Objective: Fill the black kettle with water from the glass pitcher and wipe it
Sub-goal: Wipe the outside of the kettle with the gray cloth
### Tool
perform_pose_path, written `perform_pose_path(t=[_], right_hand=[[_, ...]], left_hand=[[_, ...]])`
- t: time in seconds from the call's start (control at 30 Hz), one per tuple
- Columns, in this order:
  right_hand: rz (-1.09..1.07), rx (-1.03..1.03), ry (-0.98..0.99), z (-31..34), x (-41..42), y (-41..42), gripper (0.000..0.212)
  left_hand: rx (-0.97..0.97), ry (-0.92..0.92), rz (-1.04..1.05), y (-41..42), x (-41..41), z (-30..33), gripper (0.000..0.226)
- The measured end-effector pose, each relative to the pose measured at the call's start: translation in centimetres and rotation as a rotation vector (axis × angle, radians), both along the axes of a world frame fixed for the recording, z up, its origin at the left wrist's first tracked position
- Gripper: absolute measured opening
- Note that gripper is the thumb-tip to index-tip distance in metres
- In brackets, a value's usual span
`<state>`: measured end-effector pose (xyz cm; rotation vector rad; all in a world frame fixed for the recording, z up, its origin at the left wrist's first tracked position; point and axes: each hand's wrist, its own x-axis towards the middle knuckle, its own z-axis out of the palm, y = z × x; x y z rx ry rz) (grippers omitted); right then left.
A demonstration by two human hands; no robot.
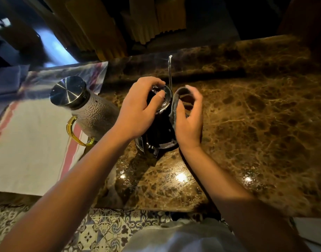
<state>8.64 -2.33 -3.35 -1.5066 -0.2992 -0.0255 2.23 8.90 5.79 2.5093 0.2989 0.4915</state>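
The black kettle [156, 128] stood upright near the middle of the brown stone bench [256, 124], on its shiny base. Its thin spout [170, 71] pointed up toward 12 o'clock.

The left hand [138, 110] sat on top of the kettle. Its grip was closed around the round lid [162, 99], with the thumb across the top and the fingers curled over the far rim.

The right hand [188, 124] was at the kettle's 3 o'clock side. Its grip held a dark grey cloth [176, 104], which was pressed flat on the kettle's side and looped up over the fingers.

The glass pitcher [94, 113] stood at 9 o'clock from the kettle, close by but not touching it. It had a bumpy body, a shiny metal cap [68, 92] and a yellow handle [74, 131] that faced 7 o'clock. It sat at the right edge of a white towel with red stripes [29, 151]. I could not tell how much water was in it.

From 1 o'clock round to 5 o'clock the bench was bare, so there was lots of open room on that side. At 6 o'clock the front edge of the bench was near the person's body, with a patterned tile floor [105, 231] below. The far edge ran along at 12 o'clock, just past the spout, and behind it everything was dark.
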Motion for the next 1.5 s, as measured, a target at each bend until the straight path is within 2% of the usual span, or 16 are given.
perform_pose_path(t=[0.1,0.2,0.4,0.5,0.63,0.73,0.87,0.97,1.03,1.1,1.17,1.3,1.4,1.5], right_hand=[[-0.02,0.017,0.088,-0.2,0.3,0.9,0.019],[0.058,0.087,0.119,0.5,0.2,0.4,0.022],[-0.012,-0.117,-0.166,-1.1,-5.1,1.4,0.051],[-0.036,-0.148,-0.184,-2.3,-5.8,1.8,0.051],[0.055,-0.181,-0.236,-3.0,-3.2,1.3,0.052],[0.134,-0.164,-0.089,-2.2,-0.2,1.5,0.057],[0.343,-0.182,0.128,-2.0,3.7,1.4,0.063],[0.347,-0.152,0.201,-3.1,2.5,0.4,0.051],[0.233,-0.16,0.072,-3.9,-0.1,-0.1,0.052],[0.156,-0.251,-0.13,-4.6,-2.3,-0.2,0.057],[0.14,-0.316,-0.277,-4.7,-3.0,-0.1,0.063],[0.211,-0.276,-0.409,-2.6,-0.4,0.3,0.07],[0.31,-0.242,-0.314,-0.2,2.2,1.3,0.061],[0.405,-0.237,0.008,0.7,4.5,1.4,0.053]], left_hand=[[-0.016,-0.033,-0.006,0.0,0.1,-0.2,0.03],[-0.026,-0.06,-0.005,0.2,0.3,-0.4,0.028],[0.017,-0.075,0.107,-0.8,0.9,-0.9,0.03],[0.045,-0.083,0.177,-1.5,1.3,-1.0,0.031],[0.025,-0.083,0.192,-1.2,1.3,-1.0,0.029],[0.013,-0.083,0.192,-1.1,1.1,-1.0,0.026],[0.023,-0.068,0.209,-1.3,1.2,-0.8,0.027],[0.03,-0.061,0.221,-1.5,1.3,-0.9,0.027],[0.028,-0.057,0.237,-1.7,1.4,-1.1,0.027],[0.027,-0.073,0.265,-1.7,1.5,-1.0,0.025],[0.0,-0.092,0.246,-1.4,1.4,-0.8,0.022],[-0.026,-0.066,0.106,-0.2,1.3,-0.5,0.023],[-0.027,-0.055,0.061,0.4,1.4,-0.3,0.023],[-0.041,-0.035,0.042,0.4,1.2,-0.2,0.022]])
